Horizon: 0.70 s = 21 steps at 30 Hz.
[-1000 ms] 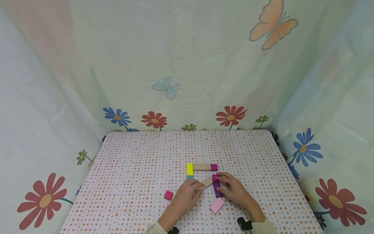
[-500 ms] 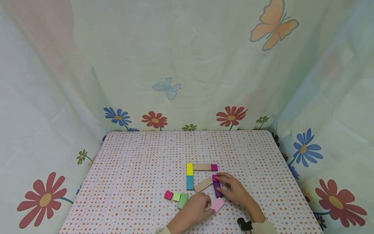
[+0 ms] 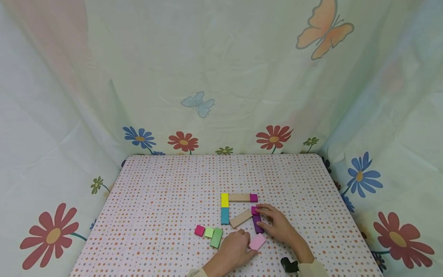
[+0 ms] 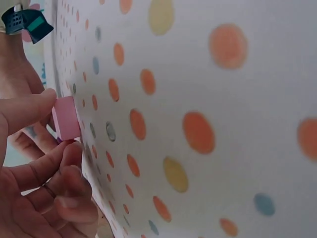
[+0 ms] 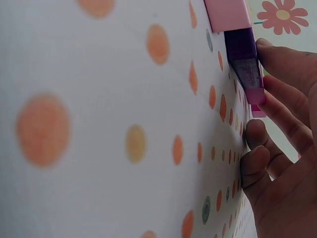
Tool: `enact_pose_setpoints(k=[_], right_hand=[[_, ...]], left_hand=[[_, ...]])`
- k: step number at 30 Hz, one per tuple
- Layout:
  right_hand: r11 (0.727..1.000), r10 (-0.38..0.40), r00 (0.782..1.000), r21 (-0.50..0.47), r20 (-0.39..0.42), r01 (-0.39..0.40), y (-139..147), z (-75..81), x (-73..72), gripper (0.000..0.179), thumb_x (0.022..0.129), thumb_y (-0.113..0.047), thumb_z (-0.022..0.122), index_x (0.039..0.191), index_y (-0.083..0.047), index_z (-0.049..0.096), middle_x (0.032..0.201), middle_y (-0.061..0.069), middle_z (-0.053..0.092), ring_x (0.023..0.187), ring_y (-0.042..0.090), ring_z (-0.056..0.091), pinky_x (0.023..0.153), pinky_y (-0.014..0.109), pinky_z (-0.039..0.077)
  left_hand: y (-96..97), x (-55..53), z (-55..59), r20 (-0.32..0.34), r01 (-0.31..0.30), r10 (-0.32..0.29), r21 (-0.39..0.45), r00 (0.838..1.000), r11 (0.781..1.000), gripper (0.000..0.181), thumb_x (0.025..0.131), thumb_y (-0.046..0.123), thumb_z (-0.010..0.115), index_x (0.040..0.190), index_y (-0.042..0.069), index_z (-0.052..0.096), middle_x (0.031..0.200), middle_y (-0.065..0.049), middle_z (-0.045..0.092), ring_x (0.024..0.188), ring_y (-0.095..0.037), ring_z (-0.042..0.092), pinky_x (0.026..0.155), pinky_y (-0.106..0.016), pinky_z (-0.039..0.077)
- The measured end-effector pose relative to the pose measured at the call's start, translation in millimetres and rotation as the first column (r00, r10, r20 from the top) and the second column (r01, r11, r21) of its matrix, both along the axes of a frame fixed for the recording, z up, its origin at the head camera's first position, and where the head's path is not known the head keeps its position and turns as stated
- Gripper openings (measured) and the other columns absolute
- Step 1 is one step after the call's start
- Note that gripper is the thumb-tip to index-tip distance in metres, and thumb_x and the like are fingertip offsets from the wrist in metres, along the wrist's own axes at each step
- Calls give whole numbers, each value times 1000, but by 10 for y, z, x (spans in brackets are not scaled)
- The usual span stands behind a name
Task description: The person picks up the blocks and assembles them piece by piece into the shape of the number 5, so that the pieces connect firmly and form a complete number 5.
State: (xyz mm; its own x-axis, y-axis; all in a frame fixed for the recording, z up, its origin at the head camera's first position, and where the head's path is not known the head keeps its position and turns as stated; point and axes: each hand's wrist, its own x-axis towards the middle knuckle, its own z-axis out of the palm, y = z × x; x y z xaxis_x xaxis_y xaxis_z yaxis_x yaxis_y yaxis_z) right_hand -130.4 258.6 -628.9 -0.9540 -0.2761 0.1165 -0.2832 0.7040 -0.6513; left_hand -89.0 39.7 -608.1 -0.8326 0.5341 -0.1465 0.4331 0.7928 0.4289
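Note:
My left hand [image 3: 233, 248] pinches a pink block [image 3: 257, 241] by its near-left end. In the left wrist view, thumb and index finger lie on opposite sides of the pink block [image 4: 66, 118], which is low at the dotted cloth. The right hand [image 3: 279, 227] rests thumb and fingertips along a dark purple block [image 3: 257, 224] and the magenta cube [image 3: 254, 210] at its far end. In the right wrist view the thumb touches the purple block [image 5: 241, 44], and the other fingers bend down to the cloth. A slanting plain wooden block [image 3: 241, 219] meets the magenta cube.
Behind, a yellow block [image 3: 225, 200], another wooden block [image 3: 239, 198] and a second magenta cube [image 3: 254, 198] form a row; a teal block [image 3: 225, 216] adjoins the yellow. Left lie a hot-pink cube [image 3: 199, 231], light-green cube [image 3: 209, 232] and green block [image 3: 216, 237].
My left hand has let go of the slanting wooden block, moved nearer and right, and taken hold of the pink block. The green blocks and teal block are uncovered. The right hand stays put.

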Motion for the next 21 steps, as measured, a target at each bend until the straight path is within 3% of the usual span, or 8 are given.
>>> enact_pose_setpoints(k=[7,15,21], right_hand=[[1000,-7,1000,10,3,7,-7,6,0,45,94,-25,81,137,-15,72,149,4,63,140,36,59,107,51,55],[1000,-8,1000,-13,22,9,-6,7,-4,46,93,-22,82,137,-13,72,149,7,63,136,35,61,90,27,54],[1000,-10,1000,-24,25,11,1,-7,-4,45,94,-23,82,137,-14,72,149,6,63,137,36,61,92,28,55]], left_hand=[[19,21,11,-23,-13,12,-51,1000,999,38,93,55,76,93,17,73,77,7,58,64,-6,51,53,-24,41],[46,41,17,-46,-25,21,-85,999,996,43,92,56,76,97,14,76,79,4,64,66,-10,58,54,-28,47],[44,49,-13,-48,-24,20,-82,999,996,43,93,57,75,100,14,76,80,5,64,67,-9,57,55,-27,47]])
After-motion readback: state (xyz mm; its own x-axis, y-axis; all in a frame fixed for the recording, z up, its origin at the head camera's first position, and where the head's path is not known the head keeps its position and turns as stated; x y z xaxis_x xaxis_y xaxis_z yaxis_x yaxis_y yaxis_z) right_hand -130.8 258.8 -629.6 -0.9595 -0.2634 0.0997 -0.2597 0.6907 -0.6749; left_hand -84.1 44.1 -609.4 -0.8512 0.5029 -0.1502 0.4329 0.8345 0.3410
